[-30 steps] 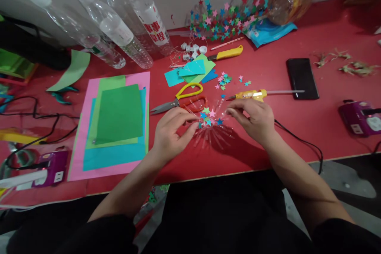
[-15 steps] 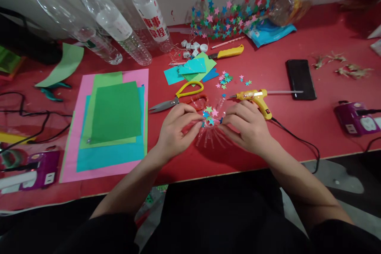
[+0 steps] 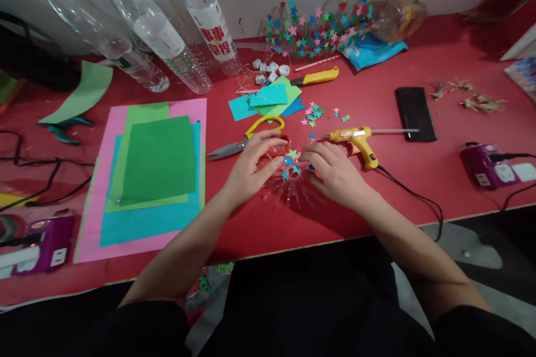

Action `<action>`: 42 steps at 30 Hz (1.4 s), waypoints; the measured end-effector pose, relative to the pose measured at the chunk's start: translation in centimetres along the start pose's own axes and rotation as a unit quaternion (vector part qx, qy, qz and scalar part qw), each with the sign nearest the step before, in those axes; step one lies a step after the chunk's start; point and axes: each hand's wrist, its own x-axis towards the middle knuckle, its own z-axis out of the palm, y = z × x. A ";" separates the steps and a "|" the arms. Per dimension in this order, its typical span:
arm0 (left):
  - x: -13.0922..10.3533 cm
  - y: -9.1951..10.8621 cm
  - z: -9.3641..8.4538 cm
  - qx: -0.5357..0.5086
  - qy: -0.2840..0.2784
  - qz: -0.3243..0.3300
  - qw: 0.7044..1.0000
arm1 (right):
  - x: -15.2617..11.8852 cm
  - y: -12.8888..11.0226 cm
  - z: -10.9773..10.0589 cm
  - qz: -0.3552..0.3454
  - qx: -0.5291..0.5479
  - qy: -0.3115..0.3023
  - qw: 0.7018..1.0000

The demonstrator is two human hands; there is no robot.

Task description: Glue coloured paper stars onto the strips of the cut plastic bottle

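A clear plastic piece cut into many thin strips [image 3: 293, 196] is spread out on the red table, with several small paper stars [image 3: 292, 162] in green, blue and pink at its middle. My left hand [image 3: 253, 170] is at its left side, thumb and fingers apart, nothing seen between them. On the other side, my right hand [image 3: 333, 170] has its fingers bent and spaced over the strips, partly covering a blue star. Behind my left hand lie scissors [image 3: 228, 149] with yellow and red handles. A yellow glue gun [image 3: 354, 136] with a clear stick lies beyond my right hand.
Stacked colored sheets [image 3: 161, 162] lie left. Tall clear bottles [image 3: 163, 39] stand behind. Farther back are a yellow cutter [image 3: 320, 75], loose stars [image 3: 313, 114] and a star-covered clear piece [image 3: 318, 28]. A black phone [image 3: 416, 114] and a purple power block [image 3: 488, 166] are right.
Both hands have loosened from their pinch at the stars, and the fingers have spread apart. The strip-cut plastic stays between them. The whole view has shifted slightly.
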 end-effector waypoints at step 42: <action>0.4 0.5 -0.6 0.082 0.051 0.057 0.994 | 0.5 1.5 -2.3 -0.057 0.053 0.075 0.994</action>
